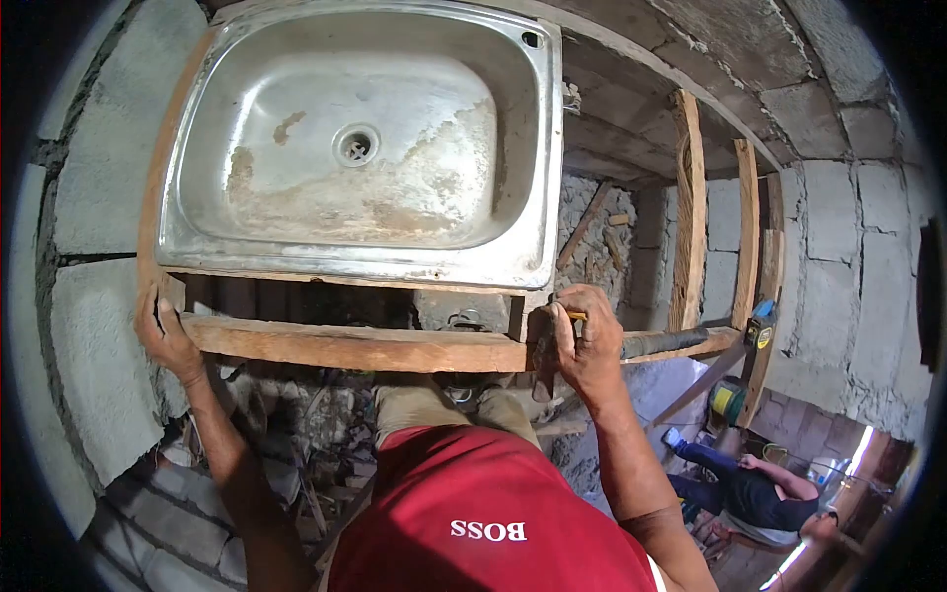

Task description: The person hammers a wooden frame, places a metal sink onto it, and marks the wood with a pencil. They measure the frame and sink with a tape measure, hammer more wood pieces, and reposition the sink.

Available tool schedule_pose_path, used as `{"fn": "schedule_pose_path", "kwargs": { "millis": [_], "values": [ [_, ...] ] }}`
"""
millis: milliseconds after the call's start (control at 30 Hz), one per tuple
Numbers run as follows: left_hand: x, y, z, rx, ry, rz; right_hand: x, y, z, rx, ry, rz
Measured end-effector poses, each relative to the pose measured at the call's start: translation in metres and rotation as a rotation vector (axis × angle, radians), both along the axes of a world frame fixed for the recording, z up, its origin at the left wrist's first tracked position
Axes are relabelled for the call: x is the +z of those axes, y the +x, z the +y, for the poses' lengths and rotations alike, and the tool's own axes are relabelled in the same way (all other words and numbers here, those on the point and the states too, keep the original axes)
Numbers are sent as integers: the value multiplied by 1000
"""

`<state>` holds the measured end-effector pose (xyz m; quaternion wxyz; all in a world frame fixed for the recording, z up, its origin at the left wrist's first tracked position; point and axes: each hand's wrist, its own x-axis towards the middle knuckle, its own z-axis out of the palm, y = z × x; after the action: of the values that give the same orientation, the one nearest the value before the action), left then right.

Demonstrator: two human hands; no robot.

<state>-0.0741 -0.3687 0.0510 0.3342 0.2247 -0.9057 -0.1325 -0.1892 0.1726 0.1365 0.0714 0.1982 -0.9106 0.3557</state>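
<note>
A stained stainless-steel sink point(365, 212) rests in a wooden frame, its drain in the middle. Along the near side runs a rough wooden beam point(355, 343). My left hand point(170, 335) grips the left end of this beam, thumb and fingers around the corner. My right hand point(589, 340) is closed at the beam's right part, with a short yellow pencil point(576, 315) between its fingers. Beside and partly under that hand is a dark metal tool head point(544, 370). A black-wrapped handle point(666, 342) extends to the right along the frame; the hand hides where they may join.
Wooden uprights point(690, 212) stand to the right. A tape measure point(760, 331) hangs on the frame's right corner, above a green spool point(727, 400). Block walls point(109, 345) enclose both sides. Another person point(760, 493) is at lower right, amid rubble on the floor.
</note>
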Motion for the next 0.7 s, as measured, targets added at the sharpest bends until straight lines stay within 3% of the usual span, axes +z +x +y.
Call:
{"fn": "schedule_pose_path", "kwargs": {
  "millis": [67,133,233,267,333,400,433,533,600,700],
  "values": [
    [-1,0,-1,6,-13,-1,-3,2,3,7,7,10],
    [-1,0,0,0,-19,15,-6,5,8,-68,-202,-115],
    [0,1,-3,-20,-34,-2,-3,3,7,-46,-207,-30],
    [0,1,-2,-16,-35,-2,-1,6,8,-86,-222,-137],
    [2,0,3,19,9,-6,-4,10,13,-108,-187,-104],
    [-44,10,-25,69,134,147,2,13,10,-147,-143,-51],
    [-31,5,-10,65,213,153,-7,15,16,-180,-178,-63],
    [8,3,12,172,37,34,7,7,-6,-74,-312,-90],
    [5,-1,17,177,82,200,14,-2,-34,-47,-349,-150],
    [4,-1,16,121,155,309,36,-22,-107,32,-169,-226]
  ]
}}
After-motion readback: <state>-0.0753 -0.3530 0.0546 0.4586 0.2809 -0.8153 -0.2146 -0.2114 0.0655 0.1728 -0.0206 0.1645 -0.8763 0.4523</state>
